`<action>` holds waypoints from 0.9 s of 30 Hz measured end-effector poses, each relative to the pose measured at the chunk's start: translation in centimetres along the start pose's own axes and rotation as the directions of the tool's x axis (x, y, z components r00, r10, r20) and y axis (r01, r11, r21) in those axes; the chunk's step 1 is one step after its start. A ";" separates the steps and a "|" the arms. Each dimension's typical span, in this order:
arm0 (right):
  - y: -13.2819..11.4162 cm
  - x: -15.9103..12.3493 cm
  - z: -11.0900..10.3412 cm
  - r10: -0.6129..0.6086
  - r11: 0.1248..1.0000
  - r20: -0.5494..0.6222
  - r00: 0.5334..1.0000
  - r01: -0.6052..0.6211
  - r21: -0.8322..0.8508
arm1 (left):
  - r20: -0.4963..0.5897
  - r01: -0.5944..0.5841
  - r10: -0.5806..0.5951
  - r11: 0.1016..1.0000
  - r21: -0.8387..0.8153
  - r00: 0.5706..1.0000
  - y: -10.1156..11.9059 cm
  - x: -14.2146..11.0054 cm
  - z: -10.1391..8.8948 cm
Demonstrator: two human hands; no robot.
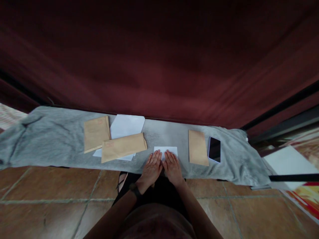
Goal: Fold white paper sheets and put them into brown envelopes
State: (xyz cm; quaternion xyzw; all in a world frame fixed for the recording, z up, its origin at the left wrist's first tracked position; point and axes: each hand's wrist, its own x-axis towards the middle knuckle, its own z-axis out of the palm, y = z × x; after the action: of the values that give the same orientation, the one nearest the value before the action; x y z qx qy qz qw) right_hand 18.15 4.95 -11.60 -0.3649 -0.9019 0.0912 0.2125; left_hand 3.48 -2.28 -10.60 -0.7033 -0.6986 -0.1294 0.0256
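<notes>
A small folded-looking sheet of white paper (165, 149) lies on the grey cloth in front of me. My left hand (152, 165) rests flat on its left part, fingers stretched out and pointing away from me. My right hand (172, 166) presses flat on the right part in the same way. The two hands are close together and cover the paper's near portion. To the left, a long brown envelope (124, 147) lies across a stack of white sheets (128, 125). On the right is another brown envelope (197, 147).
A second group of brown envelopes (96, 133) lies at the far left. A phone (214, 149) sits right of the right envelope. The grey cloth (164, 131) covers a narrow bench against a dark red curtain-like surface (159, 76). Tiled floor (54, 186) lies in front.
</notes>
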 end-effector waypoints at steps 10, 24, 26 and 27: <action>3.6 -1.3 -0.2 0.029 0.980 -0.099 0.995 -0.048 -0.196 | -0.028 0.077 -0.076 0.996 0.047 0.997 -1.4 -0.2 -0.5; 4.0 -1.6 -0.9 0.141 0.988 -0.094 0.985 -0.146 -0.045 | -0.027 0.023 -0.023 1.000 0.019 0.999 -0.2 0.2 -1.1; 3.6 -1.3 -1.1 0.143 0.989 -0.090 0.986 -0.138 0.058 | 0.010 -0.059 0.059 0.998 -0.003 0.998 0.6 0.6 -1.1; 3.3 -1.1 -1.2 0.135 0.986 -0.079 0.988 -0.127 0.104 | 0.027 -0.091 0.091 0.996 -0.017 0.995 1.0 0.8 -1.0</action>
State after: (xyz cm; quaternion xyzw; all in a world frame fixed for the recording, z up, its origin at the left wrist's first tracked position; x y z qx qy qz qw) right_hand 21.45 6.53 -11.98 -0.4161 -0.8603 0.1339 0.2623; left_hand 4.33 -1.78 -9.36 -0.7363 -0.6650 -0.1239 0.0165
